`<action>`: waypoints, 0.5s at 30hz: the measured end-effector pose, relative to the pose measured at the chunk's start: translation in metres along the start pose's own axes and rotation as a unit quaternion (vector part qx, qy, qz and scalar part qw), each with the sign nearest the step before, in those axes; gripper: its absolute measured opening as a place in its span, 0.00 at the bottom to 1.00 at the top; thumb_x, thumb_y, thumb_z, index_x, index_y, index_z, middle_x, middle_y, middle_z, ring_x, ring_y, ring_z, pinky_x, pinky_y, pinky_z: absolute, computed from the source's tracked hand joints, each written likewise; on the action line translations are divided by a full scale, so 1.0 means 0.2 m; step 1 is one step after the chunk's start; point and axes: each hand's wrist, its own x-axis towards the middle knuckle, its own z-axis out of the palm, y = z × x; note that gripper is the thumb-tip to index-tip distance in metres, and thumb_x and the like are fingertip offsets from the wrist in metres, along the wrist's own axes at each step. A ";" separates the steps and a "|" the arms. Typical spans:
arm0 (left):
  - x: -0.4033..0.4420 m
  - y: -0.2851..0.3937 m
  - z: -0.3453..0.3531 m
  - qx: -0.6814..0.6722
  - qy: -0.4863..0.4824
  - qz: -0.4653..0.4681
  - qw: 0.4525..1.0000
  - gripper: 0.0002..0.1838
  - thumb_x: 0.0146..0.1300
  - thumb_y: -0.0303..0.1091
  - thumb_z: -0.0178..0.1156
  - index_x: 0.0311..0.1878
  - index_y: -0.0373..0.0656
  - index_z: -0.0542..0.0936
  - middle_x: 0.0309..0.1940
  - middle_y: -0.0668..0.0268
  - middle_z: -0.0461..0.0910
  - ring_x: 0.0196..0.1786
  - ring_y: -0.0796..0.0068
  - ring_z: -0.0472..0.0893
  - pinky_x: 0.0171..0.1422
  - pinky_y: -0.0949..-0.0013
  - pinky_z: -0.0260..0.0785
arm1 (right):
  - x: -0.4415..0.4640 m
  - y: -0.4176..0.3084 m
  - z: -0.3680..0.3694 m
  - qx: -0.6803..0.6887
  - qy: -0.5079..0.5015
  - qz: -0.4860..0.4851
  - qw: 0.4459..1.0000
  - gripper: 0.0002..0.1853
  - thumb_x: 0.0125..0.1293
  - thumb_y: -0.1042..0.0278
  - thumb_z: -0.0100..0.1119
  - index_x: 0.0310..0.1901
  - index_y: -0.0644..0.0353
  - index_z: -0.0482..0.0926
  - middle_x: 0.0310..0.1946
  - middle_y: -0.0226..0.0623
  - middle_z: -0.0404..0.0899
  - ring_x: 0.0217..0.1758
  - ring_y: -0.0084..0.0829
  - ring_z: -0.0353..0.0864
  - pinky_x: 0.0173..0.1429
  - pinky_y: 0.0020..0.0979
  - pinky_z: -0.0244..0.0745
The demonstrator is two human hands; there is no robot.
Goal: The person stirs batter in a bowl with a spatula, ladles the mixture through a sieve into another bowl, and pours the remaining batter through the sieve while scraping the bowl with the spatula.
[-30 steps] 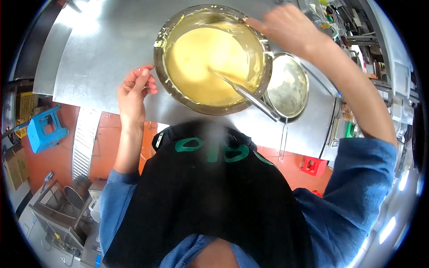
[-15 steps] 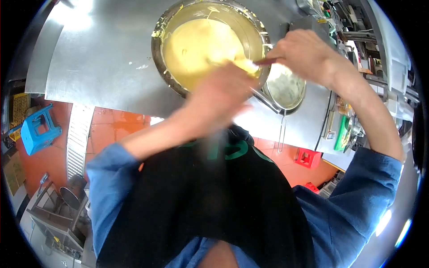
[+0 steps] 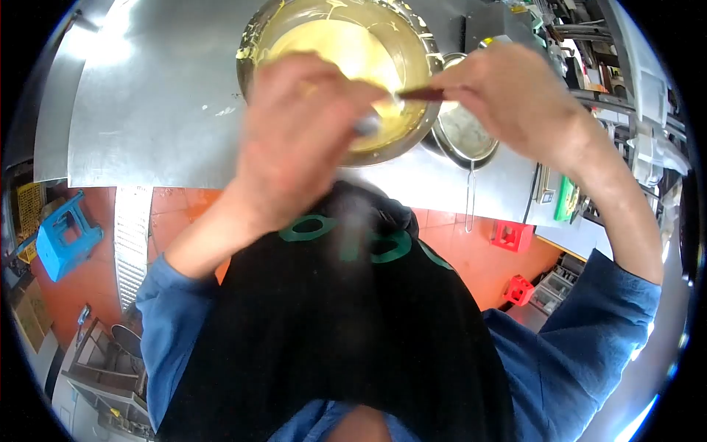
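Note:
A large metal bowl (image 3: 375, 154) of smooth yellow batter (image 3: 346, 48) stands on the steel counter, its rim smeared with drips. My right hand (image 3: 519, 99) is closed round a dark reddish-brown handle (image 3: 425, 94) that points left over the bowl's right side. Whatever tool the handle belongs to is mostly hidden at my left fingertips. My left hand (image 3: 294, 140), blurred, is over the bowl's front left, its fingers curled near the handle's end. A small silvery shape (image 3: 366, 124) shows by those fingers; I cannot make out what it is.
A round strainer (image 3: 468, 132) with a long wire handle rests right of the bowl. The steel counter (image 3: 162, 118) extends left. Below are a blue plastic stool (image 3: 68, 239), red stools (image 3: 512, 236) and an orange tiled floor (image 3: 96, 295). Utensils crowd the right side.
My left hand has moved left and up, away from the bowl's front right. My right hand stays near the rim with the handle. The view has shifted slightly.

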 end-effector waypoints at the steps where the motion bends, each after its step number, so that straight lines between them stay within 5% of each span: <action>1: 0.00 -0.04 -0.06 -0.005 0.011 -0.027 1.000 0.16 0.47 0.19 0.63 0.42 0.41 0.79 0.40 0.66 0.79 0.45 0.66 0.76 0.53 0.64 0.69 | 0.02 0.05 0.00 -0.057 0.024 -0.042 0.997 0.13 0.62 0.73 0.50 0.45 0.52 0.82 0.24 0.44 0.78 0.27 0.43 0.78 0.36 0.39 0.75; 4: 0.03 -0.08 -0.16 -0.032 0.046 -0.107 0.993 0.14 0.52 0.20 0.62 0.44 0.39 0.77 0.41 0.65 0.80 0.45 0.70 0.77 0.50 0.73 0.69 | 0.00 0.06 0.04 -0.147 -0.014 0.058 0.987 0.10 0.55 0.75 0.51 0.35 0.64 0.82 0.30 0.50 0.80 0.39 0.46 0.81 0.45 0.43 0.75; 9: 0.03 -0.15 -0.18 -0.065 0.049 -0.145 0.986 0.13 0.56 0.19 0.59 0.46 0.36 0.75 0.42 0.62 0.80 0.45 0.72 0.77 0.52 0.73 0.68 | -0.01 -0.08 0.07 0.067 -0.105 0.042 0.991 0.13 0.56 0.78 0.49 0.39 0.59 0.82 0.29 0.48 0.80 0.36 0.46 0.81 0.44 0.43 0.75; 13: 0.00 -0.19 -0.18 -0.088 0.025 -0.108 0.990 0.14 0.54 0.19 0.60 0.46 0.33 0.74 0.43 0.59 0.79 0.47 0.67 0.76 0.53 0.70 0.68 | 0.05 -0.02 0.05 -0.027 -0.017 0.067 0.997 0.11 0.63 0.68 0.50 0.41 0.57 0.82 0.26 0.45 0.81 0.34 0.44 0.81 0.41 0.42 0.75; 15: -0.01 -0.20 -0.18 -0.089 0.010 -0.090 0.992 0.15 0.54 0.20 0.60 0.46 0.32 0.73 0.44 0.57 0.79 0.47 0.64 0.75 0.53 0.68 0.68 | 0.06 0.01 0.08 -0.046 -0.079 0.072 0.993 0.11 0.63 0.67 0.49 0.41 0.56 0.82 0.26 0.44 0.81 0.33 0.44 0.81 0.41 0.41 0.75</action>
